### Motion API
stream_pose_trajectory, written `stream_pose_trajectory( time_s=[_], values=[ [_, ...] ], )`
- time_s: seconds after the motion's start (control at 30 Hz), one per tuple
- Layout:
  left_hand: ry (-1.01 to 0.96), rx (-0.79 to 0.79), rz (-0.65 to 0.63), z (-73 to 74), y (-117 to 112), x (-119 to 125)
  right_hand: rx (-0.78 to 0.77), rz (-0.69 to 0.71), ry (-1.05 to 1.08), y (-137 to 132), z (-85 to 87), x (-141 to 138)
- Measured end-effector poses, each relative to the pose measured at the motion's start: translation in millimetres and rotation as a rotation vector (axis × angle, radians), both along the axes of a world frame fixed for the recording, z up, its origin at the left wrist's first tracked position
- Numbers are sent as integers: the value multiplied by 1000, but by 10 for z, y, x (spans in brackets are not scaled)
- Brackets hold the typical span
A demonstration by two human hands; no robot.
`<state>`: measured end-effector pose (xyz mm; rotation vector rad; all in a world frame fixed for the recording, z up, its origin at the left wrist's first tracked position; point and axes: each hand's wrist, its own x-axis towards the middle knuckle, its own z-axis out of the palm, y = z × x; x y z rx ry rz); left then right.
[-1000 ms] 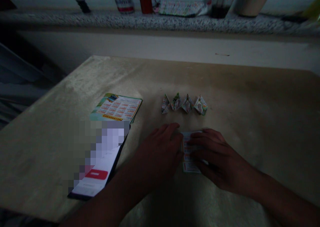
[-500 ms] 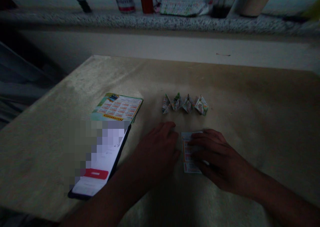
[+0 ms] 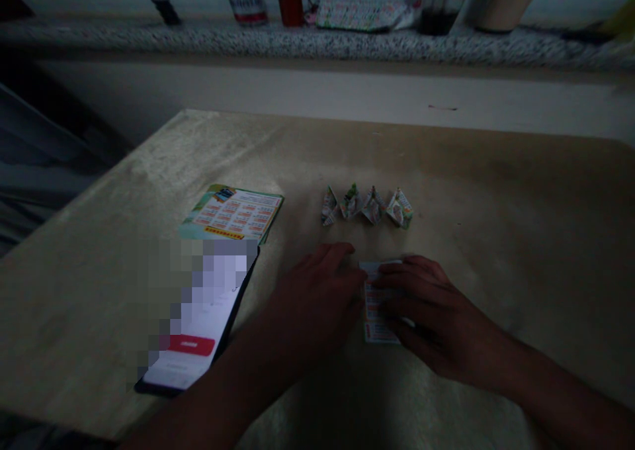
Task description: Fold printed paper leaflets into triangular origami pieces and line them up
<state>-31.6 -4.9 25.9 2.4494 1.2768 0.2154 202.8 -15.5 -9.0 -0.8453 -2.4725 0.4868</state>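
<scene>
A folded printed sheet of paper [image 3: 376,331] lies flat on the table. Spread across its right part, the fingers of my right hand [image 3: 436,317] rest flat and hide much of the print. My left hand [image 3: 317,291] is at the sheet's left edge, fingers loosely apart and holding nothing. One of its fingertips reaches the paper's edge; whether it presses there I cannot tell. Just beyond the hands stand several small folded paper pieces [image 3: 373,206] in a row, pointed at the top.
Left of my hands lies a lit smartphone [image 3: 198,345], partly pixelated. Beyond it is a stack of printed leaflets [image 3: 238,213]. The window sill [image 3: 208,40] behind the table [image 3: 124,212] carries a red can [image 3: 245,0], a red bottle [image 3: 290,3] and a patterned packet [image 3: 357,14].
My left hand has shifted slightly right, its fingers now at the sheet's left edge. My right hand and the paper have stayed in place.
</scene>
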Motion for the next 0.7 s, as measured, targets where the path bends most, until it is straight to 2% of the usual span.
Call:
stream_pose_trajectory(
  time_s=[0.37,0.47,0.7],
  values=[
    [-12,27,-2,-59,26,36,53,-13,-35,-1,2,17],
    [11,31,10,-47,30,40,92,0,-121,-8,32,59],
    [99,46,52,-5,15,75,98,122,-341,13,38,238]
  ],
)
